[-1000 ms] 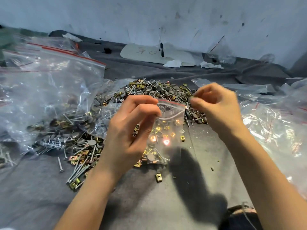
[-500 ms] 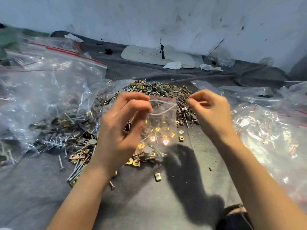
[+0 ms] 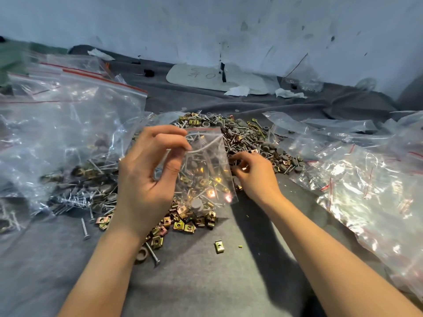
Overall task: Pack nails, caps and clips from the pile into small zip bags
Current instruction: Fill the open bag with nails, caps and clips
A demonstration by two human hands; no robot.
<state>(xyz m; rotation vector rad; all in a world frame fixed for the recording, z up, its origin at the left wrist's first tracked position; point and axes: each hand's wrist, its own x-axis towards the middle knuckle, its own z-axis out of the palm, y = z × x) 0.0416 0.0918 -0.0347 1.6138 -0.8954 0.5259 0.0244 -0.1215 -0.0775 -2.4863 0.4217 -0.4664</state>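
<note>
Plastic bag [image 3: 206, 170] in left hand [image 3: 146, 179]

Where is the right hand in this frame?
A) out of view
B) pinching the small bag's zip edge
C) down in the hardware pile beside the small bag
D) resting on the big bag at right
C: the right hand is down on the pile, while the left hand holds the small zip bag up.

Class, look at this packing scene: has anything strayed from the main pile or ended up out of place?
Yes. Near the person, apart from the pile on the grey cloth, lie a lone brass clip, a nail beside a grey cap, and another nail further left. Nothing looks damaged.
</note>
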